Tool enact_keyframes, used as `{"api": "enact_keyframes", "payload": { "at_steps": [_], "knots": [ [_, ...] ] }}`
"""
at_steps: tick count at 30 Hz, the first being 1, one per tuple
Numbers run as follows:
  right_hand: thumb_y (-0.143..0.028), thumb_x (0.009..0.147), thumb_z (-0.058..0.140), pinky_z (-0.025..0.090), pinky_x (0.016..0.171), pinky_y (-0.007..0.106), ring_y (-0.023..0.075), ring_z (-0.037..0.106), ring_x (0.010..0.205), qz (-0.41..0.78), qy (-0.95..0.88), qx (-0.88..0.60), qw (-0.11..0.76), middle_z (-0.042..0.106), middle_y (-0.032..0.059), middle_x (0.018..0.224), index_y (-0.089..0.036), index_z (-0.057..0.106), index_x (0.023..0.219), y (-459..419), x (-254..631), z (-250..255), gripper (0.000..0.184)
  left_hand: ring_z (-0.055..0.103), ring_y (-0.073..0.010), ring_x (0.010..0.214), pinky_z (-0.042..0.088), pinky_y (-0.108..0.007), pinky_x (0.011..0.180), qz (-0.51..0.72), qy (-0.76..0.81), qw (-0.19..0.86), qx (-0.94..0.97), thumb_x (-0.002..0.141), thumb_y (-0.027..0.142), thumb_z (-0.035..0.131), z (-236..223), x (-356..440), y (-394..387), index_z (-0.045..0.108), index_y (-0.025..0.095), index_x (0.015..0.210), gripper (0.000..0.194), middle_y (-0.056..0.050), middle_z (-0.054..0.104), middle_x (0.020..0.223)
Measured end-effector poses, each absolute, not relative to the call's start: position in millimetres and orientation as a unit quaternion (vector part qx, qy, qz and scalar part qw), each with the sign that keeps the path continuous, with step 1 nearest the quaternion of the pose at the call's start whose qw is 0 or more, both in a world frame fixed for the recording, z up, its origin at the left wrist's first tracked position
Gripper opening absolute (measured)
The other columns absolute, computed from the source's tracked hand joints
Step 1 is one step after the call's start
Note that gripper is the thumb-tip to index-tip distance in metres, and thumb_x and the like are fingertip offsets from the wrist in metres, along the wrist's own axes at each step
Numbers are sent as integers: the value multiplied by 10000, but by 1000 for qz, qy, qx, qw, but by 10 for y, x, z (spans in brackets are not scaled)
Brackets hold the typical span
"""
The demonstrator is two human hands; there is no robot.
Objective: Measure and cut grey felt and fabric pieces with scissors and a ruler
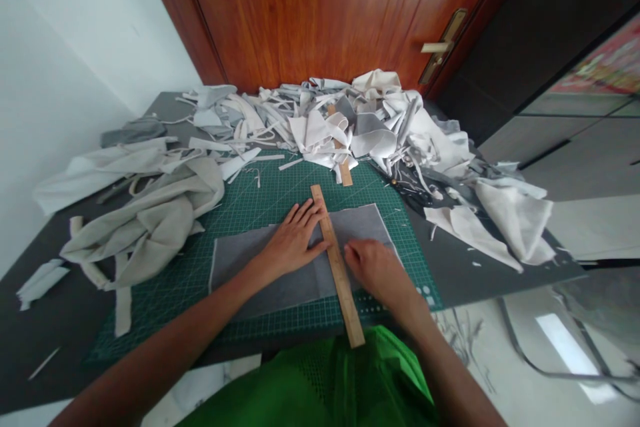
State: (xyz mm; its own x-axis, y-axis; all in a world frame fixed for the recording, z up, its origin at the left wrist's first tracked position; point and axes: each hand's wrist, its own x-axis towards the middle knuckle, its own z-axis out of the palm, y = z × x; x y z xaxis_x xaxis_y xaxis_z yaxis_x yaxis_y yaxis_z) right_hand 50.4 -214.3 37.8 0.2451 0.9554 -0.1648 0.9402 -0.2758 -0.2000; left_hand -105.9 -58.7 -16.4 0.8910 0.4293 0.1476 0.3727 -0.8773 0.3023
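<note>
A grey piece of fabric (255, 253) lies flat on a green cutting mat (300, 180). Across it, running from far to near, is a wooden ruler (340, 273) whose near end juts past the table edge. My left hand (295, 237) rests on the fabric with fingers stretched, fingertips and thumb touching the ruler's left edge. Just right of the ruler, my right hand (373, 267) is closed low over the fabric. Whatever it may hold is hidden by the curled fingers.
White and grey fabric scraps (320, 127) are heaped at the back against a wooden door (310, 13). A crumpled beige cloth (150, 220) sits at the left. Black-handled scissors (413, 193) lie among scraps on the right. A second wooden strip (345, 174) pokes out of the heap.
</note>
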Motion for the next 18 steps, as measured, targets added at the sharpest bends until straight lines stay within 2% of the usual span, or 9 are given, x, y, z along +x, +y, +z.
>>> {"api": "enact_keyframes", "payload": {
  "at_steps": [5, 9, 13, 18],
  "knots": [
    [-299, 1108, 365, 506, 801, 280, 229, 757, 1000, 115, -583, -804, 22, 790, 134, 1061, -170, 741, 1057, -1576, 514, 367, 401, 213, -303, 1621, 162, -535, 1333, 96, 206, 133, 965, 1023, 580, 493, -165, -1048, -599, 400, 129, 1551, 700, -156, 375, 1686],
    [-303, 1106, 348, 536, 828, 311, 267, 761, 1013, 101, -571, -815, 15, 778, 188, 1083, -122, 744, 1087, -1346, 480, 340, 436, 212, -305, 1621, 173, -542, 1328, 97, 205, 133, 965, 1020, 596, 485, -171, -1053, -596, 417, 120, 1543, 710, -169, 361, 1691],
    [-300, 1107, 344, 548, 841, 322, 276, 756, 1033, 93, -577, -812, 8, 770, 192, 1088, -114, 735, 1102, -1243, 519, 314, 433, 221, -315, 1617, 159, -536, 1332, 84, 206, 133, 966, 1015, 615, 496, -146, -1053, -598, 434, 89, 1522, 733, -191, 406, 1661],
    [-303, 1115, 339, 545, 862, 311, 266, 750, 1048, 94, -589, -803, 1, 765, 194, 1100, -110, 725, 1101, -1204, 572, 294, 431, 229, -318, 1614, 163, -537, 1331, 91, 205, 136, 965, 1015, 628, 482, -152, -1051, -598, 448, 105, 1505, 718, -188, 438, 1639]
  ]
}}
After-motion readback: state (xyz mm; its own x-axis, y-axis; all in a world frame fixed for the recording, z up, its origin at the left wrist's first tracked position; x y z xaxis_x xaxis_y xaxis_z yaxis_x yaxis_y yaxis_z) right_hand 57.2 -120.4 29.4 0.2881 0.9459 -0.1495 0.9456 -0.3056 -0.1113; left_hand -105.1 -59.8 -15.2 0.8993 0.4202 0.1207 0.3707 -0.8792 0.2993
